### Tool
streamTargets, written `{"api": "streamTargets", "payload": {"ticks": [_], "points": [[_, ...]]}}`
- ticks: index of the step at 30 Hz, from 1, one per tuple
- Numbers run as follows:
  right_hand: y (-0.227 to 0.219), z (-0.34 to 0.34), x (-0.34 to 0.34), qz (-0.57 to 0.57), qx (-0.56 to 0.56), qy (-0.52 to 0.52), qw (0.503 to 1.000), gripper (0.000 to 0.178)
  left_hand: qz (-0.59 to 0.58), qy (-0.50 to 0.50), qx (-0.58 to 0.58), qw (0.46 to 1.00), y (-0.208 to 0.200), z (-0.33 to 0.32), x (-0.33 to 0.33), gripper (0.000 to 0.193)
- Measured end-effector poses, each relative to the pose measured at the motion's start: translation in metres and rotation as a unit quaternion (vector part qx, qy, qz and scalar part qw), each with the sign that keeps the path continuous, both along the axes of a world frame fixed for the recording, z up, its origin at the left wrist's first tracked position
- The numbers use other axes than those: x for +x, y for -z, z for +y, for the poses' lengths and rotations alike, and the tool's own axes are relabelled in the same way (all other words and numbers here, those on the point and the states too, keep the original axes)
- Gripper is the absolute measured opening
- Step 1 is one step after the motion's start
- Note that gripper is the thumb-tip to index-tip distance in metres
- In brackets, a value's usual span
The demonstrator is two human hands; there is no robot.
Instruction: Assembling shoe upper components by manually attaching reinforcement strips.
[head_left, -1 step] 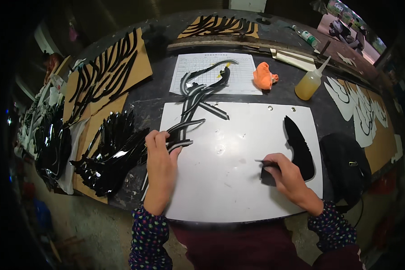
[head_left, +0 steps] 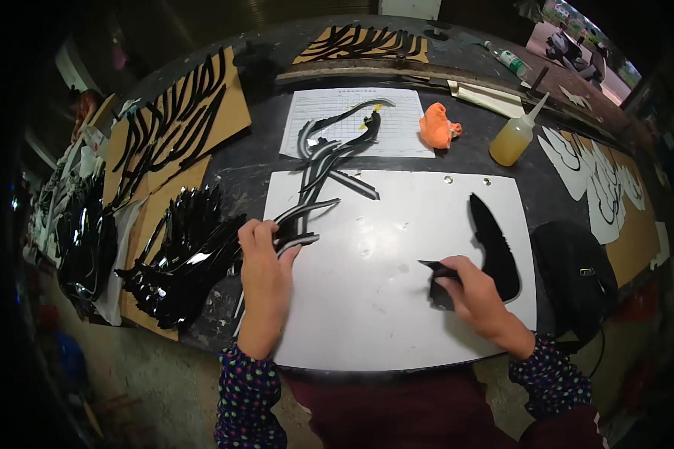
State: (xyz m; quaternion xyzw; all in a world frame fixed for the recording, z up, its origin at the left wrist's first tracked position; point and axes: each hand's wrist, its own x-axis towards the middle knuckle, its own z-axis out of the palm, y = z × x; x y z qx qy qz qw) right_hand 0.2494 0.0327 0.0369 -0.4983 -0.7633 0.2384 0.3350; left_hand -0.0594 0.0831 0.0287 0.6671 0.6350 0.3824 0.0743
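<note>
My left hand (head_left: 263,262) is closed on the near end of a bundle of black strips with pale grey bands (head_left: 320,170). The bundle lies over the left edge of a white board (head_left: 367,299) and stretches away onto a printed sheet. Between the thumb and fingers of my right hand (head_left: 472,293) is a black piece with a pointed tip (head_left: 431,266); its exact kind does not show, and my fingers hide part of it. Just to the right of that hand, a curved, blade-shaped black piece (head_left: 496,251) lies flat on the board.
Glossy black strips (head_left: 183,262) are heaped at the left, near cardboard bearing black strips (head_left: 176,120). Beyond the board lie the printed sheet (head_left: 404,138), an orange cloth (head_left: 439,126) and a nozzle bottle of yellow liquid (head_left: 511,141). A black bag (head_left: 573,269) and white cutouts (head_left: 600,191) are right.
The black piece in my right hand has turned a little, and its tip reaches slightly farther left. My left hand keeps its place on the strips.
</note>
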Motion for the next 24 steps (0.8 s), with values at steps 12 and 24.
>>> {"api": "streamTargets", "payload": {"ticks": [12, 24], "points": [[0.018, -0.003, -0.024, 0.014, 0.028, 0.006, 1.000, 0.023, -0.231, -0.063, -0.083, 0.967, -0.010, -0.043, 0.010, 0.052], [-0.008, -0.007, 0.019, -0.138, 0.136, -0.060, 0.979, 0.013, 0.097, 0.300, 0.078, 0.946, 0.001, -0.069, 0.083, 0.028]]}}
